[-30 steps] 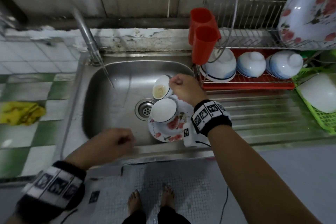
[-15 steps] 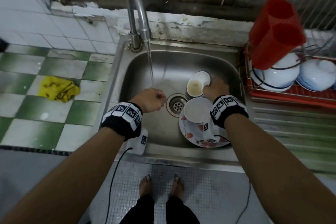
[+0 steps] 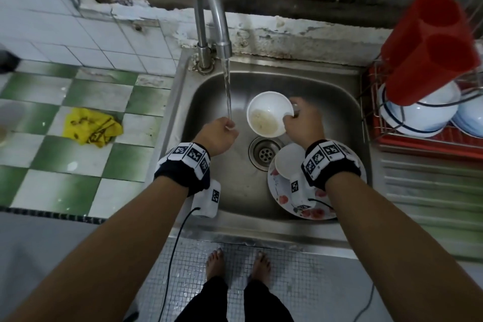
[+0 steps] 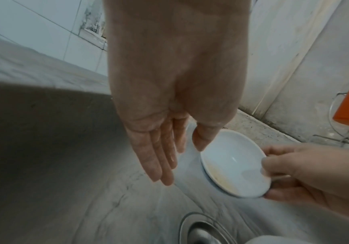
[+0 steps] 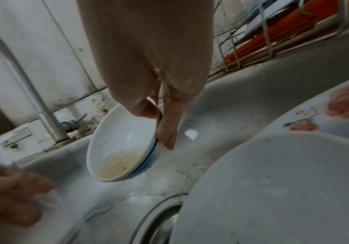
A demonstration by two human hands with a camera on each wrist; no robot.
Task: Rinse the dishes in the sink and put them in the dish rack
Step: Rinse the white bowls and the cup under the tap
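1. Left of left hand, on checkered table (image 3: 65,165): crumpled yellow cloth (image 3: 91,127), well apart from sink.
2. Left hand (image 3: 218,134): fingers straight and relaxed, holding nothing; positioned under water stream (image 3: 227,91) from faucet (image 3: 209,15), inside sink (image 3: 324,83).
3. Just right of left hand: white bowl (image 3: 269,114) with yellowish residue, tilted, opening toward left hand.
4. Right hand (image 3: 300,123): thumb on inner rim, fingers (image 5: 167,125) behind outer wall, pinching white bowl at its right edge.
5. Below right hand, near drain (image 3: 264,153): second white bowl (image 3: 288,161) resting on floral plate (image 3: 281,192), partly hidden by wrist.
6. Right of right hand, beside sink: dish rack (image 3: 423,138) holding upturned bowls (image 3: 420,112) and red cups (image 3: 431,47).
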